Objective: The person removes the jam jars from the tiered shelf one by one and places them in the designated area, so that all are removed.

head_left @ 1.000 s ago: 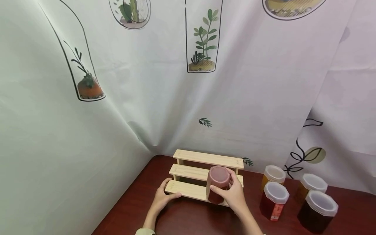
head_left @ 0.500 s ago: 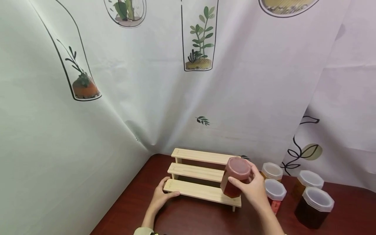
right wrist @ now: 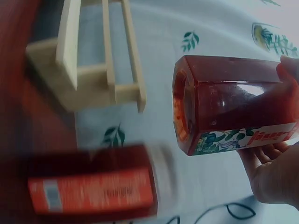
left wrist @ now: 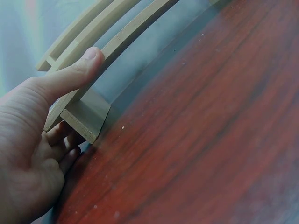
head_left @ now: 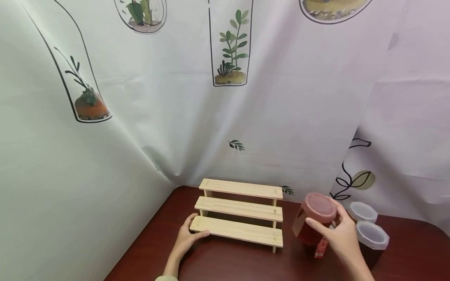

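A three-step wooden display rack stands on the table. My left hand grips the left end of its lowest board; in the left wrist view the thumb lies along the board and the curled fingers are by its end. To the right of the rack, my right hand holds an octagonal jar of red contents with a pinkish lid. The jar is tilted and off the table; in the right wrist view its base and printed label show. Behind it, a red-labelled jar is mostly hidden in the head view.
Two jars with whitish lids, one dark and one farther back, stand at the right, partly behind the right hand. A white plant-printed cloth hangs behind and to the left of the dark red table.
My right hand has lifted the jar off the rack's lowest step and carried it right, past the rack's end, in front of the other jars. The left hand keeps its grip on the rack.
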Tool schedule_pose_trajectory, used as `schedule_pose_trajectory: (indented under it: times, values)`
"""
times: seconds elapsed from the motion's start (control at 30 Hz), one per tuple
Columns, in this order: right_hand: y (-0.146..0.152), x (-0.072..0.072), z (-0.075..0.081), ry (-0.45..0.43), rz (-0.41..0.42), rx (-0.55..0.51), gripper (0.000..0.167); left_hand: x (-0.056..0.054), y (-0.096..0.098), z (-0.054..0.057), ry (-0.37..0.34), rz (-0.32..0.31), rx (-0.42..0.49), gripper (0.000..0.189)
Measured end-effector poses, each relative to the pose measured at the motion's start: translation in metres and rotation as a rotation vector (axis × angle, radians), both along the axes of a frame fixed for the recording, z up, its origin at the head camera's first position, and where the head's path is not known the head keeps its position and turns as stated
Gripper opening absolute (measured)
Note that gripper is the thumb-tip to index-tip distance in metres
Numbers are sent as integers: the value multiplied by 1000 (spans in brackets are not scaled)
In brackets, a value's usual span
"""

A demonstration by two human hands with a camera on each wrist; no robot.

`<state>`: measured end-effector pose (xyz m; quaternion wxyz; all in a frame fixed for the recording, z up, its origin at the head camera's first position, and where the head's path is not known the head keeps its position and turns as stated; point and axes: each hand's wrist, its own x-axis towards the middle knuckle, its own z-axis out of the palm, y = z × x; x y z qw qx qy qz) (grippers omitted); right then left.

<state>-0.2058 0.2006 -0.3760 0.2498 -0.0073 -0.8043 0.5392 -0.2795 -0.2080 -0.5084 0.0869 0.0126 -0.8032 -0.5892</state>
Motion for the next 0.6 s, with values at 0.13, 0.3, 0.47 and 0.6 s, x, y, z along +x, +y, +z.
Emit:
schedule_pose_trajectory:
  times: [0.13, 0.3, 0.47, 0.6]
  values:
    - [26, 8, -8, 8, 26, -34, 69, 0, 0, 2, -5, 1, 4, 88]
    - [59, 23, -14, -11, 24, -52, 66, -3, -1, 1, -3, -2, -4, 89]
    - [89, 34, -20, -169, -82, 133, 64, -3, 1, 1, -4, 1, -14, 89]
    - [103, 34, -33, -254, -83, 187, 67, -2, -1, 0, -17, 16, -19, 88]
